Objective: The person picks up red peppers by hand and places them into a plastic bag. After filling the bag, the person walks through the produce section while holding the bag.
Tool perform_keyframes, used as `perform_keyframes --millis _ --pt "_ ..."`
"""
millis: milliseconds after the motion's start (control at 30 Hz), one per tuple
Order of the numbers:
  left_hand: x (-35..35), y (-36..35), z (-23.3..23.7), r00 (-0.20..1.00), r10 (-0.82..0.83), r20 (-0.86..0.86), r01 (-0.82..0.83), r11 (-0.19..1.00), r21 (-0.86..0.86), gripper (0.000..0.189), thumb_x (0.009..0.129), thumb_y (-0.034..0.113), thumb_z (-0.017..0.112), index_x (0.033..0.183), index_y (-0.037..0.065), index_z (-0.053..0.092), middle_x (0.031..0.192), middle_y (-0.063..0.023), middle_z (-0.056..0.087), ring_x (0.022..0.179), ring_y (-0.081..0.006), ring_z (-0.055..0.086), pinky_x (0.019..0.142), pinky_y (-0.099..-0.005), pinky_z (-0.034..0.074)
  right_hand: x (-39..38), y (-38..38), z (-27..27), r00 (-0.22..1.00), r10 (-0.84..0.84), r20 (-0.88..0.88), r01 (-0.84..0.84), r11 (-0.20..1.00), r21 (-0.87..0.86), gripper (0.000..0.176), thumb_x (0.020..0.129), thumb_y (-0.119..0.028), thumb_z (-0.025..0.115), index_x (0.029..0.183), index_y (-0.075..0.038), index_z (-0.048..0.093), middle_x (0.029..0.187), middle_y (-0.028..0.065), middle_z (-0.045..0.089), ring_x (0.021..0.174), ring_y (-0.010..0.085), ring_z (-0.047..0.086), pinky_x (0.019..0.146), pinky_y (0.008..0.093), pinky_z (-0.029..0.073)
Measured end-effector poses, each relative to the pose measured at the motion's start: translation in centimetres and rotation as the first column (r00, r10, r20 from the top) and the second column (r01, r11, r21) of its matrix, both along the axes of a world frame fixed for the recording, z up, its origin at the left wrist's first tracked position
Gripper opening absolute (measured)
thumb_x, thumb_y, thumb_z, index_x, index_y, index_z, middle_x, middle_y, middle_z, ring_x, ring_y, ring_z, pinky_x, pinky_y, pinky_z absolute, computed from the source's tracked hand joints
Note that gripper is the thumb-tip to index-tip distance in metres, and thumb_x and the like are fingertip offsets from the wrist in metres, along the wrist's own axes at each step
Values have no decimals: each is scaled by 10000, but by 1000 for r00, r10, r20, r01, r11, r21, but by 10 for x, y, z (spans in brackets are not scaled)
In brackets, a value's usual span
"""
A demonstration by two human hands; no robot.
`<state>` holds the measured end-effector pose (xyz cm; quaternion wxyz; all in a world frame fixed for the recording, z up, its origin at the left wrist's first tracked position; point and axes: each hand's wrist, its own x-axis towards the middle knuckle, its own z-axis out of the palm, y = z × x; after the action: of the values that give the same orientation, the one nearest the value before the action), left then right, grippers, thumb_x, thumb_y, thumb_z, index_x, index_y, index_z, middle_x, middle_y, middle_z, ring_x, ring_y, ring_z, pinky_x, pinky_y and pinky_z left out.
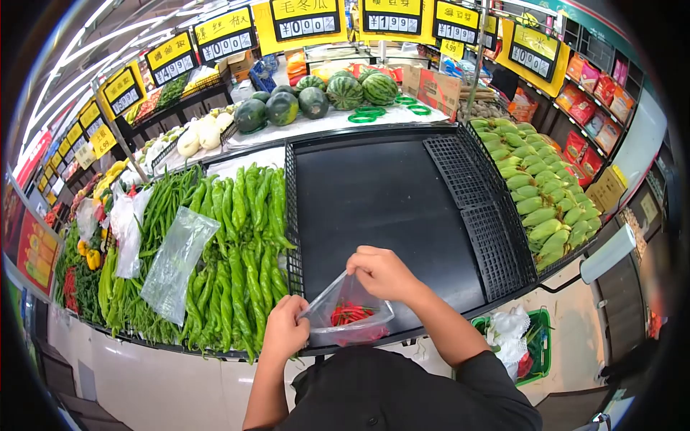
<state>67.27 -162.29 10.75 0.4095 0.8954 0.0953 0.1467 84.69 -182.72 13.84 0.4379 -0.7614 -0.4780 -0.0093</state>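
Note:
A clear plastic bag [368, 331] with red chili peppers [349, 313] inside hangs at the front edge of the black display tray. My left hand [287, 327] is closed on the left side of the bag's mouth. Higher up and to the right, my right hand [379, 272] pinches the opposite corner, so the rim stretches taut between the two hands. The peppers lie low in the bag. Long green peppers [244, 258] are stacked just left of my left hand, and an unfilled clear bag [180, 266] rests flat on them.
The black tray [381, 194] has a perforated mat [478, 208] along its right side. Corn in husks [539, 187] is piled farther right. Watermelons [345, 92] sit on the back shelf. A green basket [540, 345] with bagged goods stands on the floor to the right.

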Motion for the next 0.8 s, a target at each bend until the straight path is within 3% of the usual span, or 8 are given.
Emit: perform_keyframes --millis 133,300,433,467,533,633,733,800 --pt "0 21 8 999 -48 3 48 972 -231 272 737 -92 508 964 9 618 780 -42 484 636 -119 479 563 -276 377 6 -7 19 985 -170 43 159 969 190 153 849 50 576 908 -54 671 770 117 560 648 266 577 580 355 455" --pt "0 46 -1 998 -35 57 63 788 -612 310 788 -140 454 1003 19 610 798 19 494 656 -53 500 537 -219 364 2 -43 14 960 -200 -197 231 962 147 463 855 7 659 1307 -57 584 894 9 514 706 98 513 625 264 441" --pt "-6 60 -14 983 76 165 44 782 -621 333 799 -135 472 1090 3 557 973 -37 539 773 -93 583 605 -231 473 -16 -84 -47 958 -55 -282 4 984 -179 925 790 -128 809 1563 -105 303 1389 182 490 1245 314 543 1043 386 454" --pt "-10 68 -26 984 70 161 20 867 -498 463 791 -111 525 1238 6 512 1184 -116 521 1029 -188 617 810 -309 544 -25 -80 -58 962 -45 -269 -23 969 -247 1020 757 -173 840 1582 -113 243 1445 205 439 1307 349 485 1086 409 414" --pt "-15 66 -26 990 -76 118 119 896 -427 586 782 -91 568 1347 15 459 1300 -156 476 1201 -249 551 954 -368 506 -46 -65 -74 970 -30 -242 -64 926 -372 1218 692 -264 901 1618 -127 122 1558 252 338 1431 420 370 1170 456 336" --pt "-16 48 -43 924 -381 20 358 849 -389 833 780 17 719 1511 14 319 1483 -203 380 1374 -345 449 1117 -448 421 -58 -26 -124 978 -122 -167 71 956 -283 1291 644 -350 924 1621 -117 113 1525 278 384 1388 451 424 1144 485 367" --pt "8 13 -53 908 -412 77 414 854 -315 715 838 74 738 1457 2 388 1408 -195 475 1327 -309 491 1095 -387 418 -62 20 -138 935 -45 -351 6 994 -112 1149 711 -335 879 1606 -102 197 1479 300 437 1330 448 494 1097 481 417" --pt "24 1 -69 949 -313 42 315 926 -210 413 894 87 694 1270 -10 553 1187 -191 614 1096 -299 629 918 -377 496 -64 41 -152 870 -48 -491 6 996 -87 681 867 -208 710 1477 -68 441 1295 219 615 1201 343 612 1015 419 481"
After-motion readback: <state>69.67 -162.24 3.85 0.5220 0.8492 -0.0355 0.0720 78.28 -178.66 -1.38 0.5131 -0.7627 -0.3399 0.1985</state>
